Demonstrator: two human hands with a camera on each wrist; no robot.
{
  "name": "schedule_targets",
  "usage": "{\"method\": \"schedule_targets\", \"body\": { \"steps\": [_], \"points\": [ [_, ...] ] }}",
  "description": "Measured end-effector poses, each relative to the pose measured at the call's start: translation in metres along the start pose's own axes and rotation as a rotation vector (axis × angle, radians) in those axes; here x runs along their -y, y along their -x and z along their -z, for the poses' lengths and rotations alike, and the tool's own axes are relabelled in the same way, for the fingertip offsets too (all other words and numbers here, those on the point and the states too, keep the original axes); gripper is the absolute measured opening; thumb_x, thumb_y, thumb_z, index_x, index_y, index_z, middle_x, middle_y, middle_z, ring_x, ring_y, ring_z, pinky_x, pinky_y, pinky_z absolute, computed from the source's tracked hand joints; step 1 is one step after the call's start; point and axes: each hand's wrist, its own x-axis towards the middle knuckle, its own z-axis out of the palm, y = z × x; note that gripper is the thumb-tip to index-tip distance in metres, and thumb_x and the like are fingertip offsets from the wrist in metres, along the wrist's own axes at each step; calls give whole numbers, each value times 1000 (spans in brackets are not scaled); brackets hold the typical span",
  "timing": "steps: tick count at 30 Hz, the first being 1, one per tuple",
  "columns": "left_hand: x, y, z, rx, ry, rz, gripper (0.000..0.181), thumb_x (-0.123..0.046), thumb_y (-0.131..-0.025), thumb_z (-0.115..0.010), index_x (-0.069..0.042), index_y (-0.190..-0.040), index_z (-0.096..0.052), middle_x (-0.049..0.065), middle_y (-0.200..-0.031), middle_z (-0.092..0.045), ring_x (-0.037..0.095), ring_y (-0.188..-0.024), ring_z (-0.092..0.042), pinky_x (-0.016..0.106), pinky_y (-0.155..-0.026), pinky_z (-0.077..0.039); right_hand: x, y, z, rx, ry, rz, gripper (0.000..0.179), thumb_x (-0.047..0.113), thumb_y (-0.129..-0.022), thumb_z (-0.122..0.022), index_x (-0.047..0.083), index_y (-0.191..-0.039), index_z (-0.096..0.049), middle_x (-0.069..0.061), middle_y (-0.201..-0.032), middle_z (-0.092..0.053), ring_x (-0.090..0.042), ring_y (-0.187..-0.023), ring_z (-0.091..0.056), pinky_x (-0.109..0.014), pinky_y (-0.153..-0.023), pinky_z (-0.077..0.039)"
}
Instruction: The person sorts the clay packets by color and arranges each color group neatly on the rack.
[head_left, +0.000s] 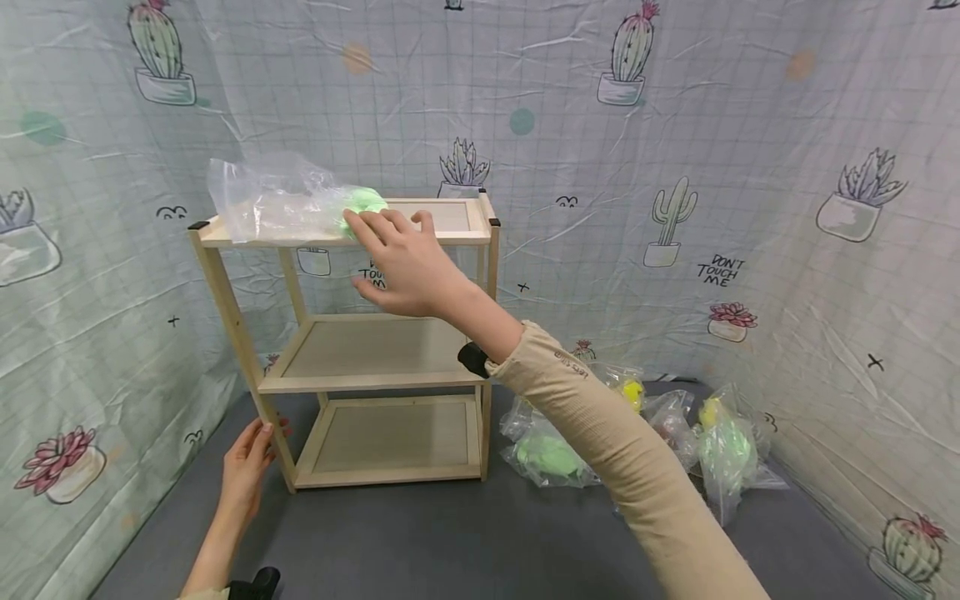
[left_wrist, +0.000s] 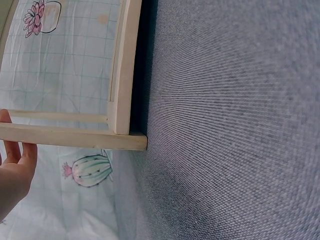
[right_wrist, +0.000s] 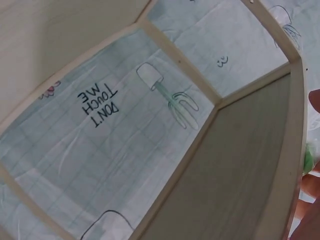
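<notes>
Nearest me, above the grey table (head_left: 420, 542), my L hand (head_left: 243, 467) has thumb + fingers round the L front post (head_left: 236, 342) of the wooden shelf unit (head_left: 367, 383), low down: narrow grip, good for bracing. I'd hold it firm w/o tugging, since a light unit like this prob. shifts easily. Higher + a bit farther, my R hand (head_left: 408, 262) is spread wide, pinching nothing; fingertips are at the green lump (head_left: 365, 200) in the clear bag (head_left: 277, 204), tho I can't tell how hard they press, as the R wrist cam only catches fingers + a bit of green at its edge. Bag's lying on the top shelf (head_left: 442, 215), L side to middle, lump at its R end, film reaching the front edge. Best way, imo: nudge w/ flat fingers on the lump, don't hook the loose plastic, push back rather than down so it clears the edge. Off to the R, more bags (head_left: 551, 454) lie beside the unit; cactus-print curtain (head_left: 570, 150) behind it all.
</notes>
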Motion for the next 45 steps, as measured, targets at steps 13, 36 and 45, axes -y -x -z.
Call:
{"method": "schedule_targets", "body": {
  "steps": [13, 36, 45],
  "points": [
    [-5, 1, -5, -17, 8, 25, 24, -14, -95, -41, -14, -116, -52, -17, -98, -64, -2, -90, -61, 11, -74, -44, 34, -40, 1, 126, 54, -22, 71, 52, -88, -33, 16, -144, -9, 7, -142, -31, -17, -129, -30, -44, -96, -25],
    [-5, 1, -9, -48, -11, 43, 21, -15, -94, -43, -19, -112, -55, -17, -96, -64, -3, -88, -61, 10, -74, -44, 34, -32, -8, 21, 74, 40, 67, 44, -90, -35, 16, -144, -7, -1, -149, -19, -17, -135, -23, -39, -103, -24],
    [-5, 1, -9, -66, 20, 41, 23, -10, -95, -42, -20, -109, -57, -15, -96, -65, -2, -87, -62, 12, -73, -44, 18, -3, -10, -66, -24, 43, 63, 39, -91, -39, 12, -143, -16, -3, -148, -21, -21, -137, -20, -39, -104, -21]
  ]
}}
